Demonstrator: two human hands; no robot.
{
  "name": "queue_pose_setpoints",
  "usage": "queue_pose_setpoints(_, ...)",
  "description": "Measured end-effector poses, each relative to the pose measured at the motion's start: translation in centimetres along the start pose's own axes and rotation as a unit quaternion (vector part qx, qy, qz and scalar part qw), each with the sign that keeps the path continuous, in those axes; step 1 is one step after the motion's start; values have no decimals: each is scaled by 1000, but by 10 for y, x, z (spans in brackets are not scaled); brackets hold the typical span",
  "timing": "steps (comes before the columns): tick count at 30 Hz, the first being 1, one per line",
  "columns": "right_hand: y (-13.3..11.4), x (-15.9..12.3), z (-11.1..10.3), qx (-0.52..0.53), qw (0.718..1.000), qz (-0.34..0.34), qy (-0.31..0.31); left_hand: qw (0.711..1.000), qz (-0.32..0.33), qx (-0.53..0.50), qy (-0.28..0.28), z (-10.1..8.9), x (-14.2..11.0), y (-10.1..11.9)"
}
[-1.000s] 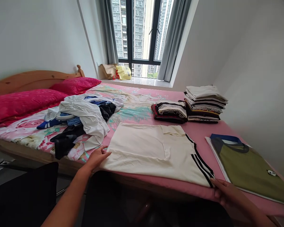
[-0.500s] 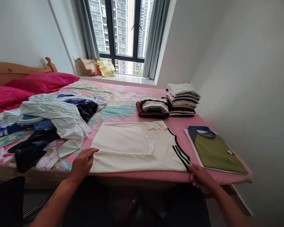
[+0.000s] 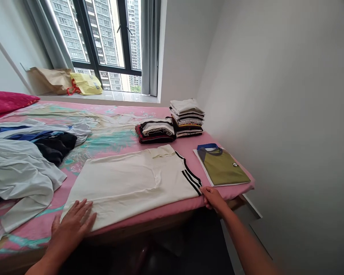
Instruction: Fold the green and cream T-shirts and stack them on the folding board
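Observation:
A cream shirt (image 3: 126, 177) with black stripes at its right end lies along the near edge of the bed, its near side folded inward over the rest. My left hand (image 3: 73, 221) rests on the shirt's near left corner, fingers stretched out. At the opposite end, my right hand (image 3: 212, 196) pinches the striped sleeve's near corner between thumb and fingers. Just beyond that hand lies a folded olive shirt (image 3: 225, 170) with a blue collar and a small panda patch.
A tall stack of folded clothes (image 3: 187, 116) and a lower folded pile (image 3: 155, 131) stand beyond the cream shirt. To the left is a loose heap of clothes (image 3: 25, 164). Paper and yellow bags (image 3: 87, 83) sit on the windowsill. A wall (image 3: 275, 114) borders the right side.
My view has swung to the right. My left hand has gone from an edge grip to lying flat on the shirt. My right hand still pinches the sleeve corner.

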State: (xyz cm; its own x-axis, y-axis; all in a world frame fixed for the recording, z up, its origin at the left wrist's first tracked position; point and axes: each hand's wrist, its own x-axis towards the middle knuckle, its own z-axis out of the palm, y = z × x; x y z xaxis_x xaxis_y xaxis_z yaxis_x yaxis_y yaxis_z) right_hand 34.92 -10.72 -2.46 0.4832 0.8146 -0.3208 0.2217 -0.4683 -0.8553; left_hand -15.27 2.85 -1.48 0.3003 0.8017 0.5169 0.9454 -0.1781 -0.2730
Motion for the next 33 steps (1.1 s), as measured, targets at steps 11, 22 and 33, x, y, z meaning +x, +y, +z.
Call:
queue_pose_setpoints(11,-48,-36,14,-142,916,-294,235,842,285,-458,-10,-50,32,170)
queue_pose_setpoints(22,11,-5,64,-460,810,-342,123,909,242,-305,-148,-33,15,191)
queue_pose_setpoints(33,39,3,70,-457,774,-405,167,935,4,-195,-297,-11,5,32)
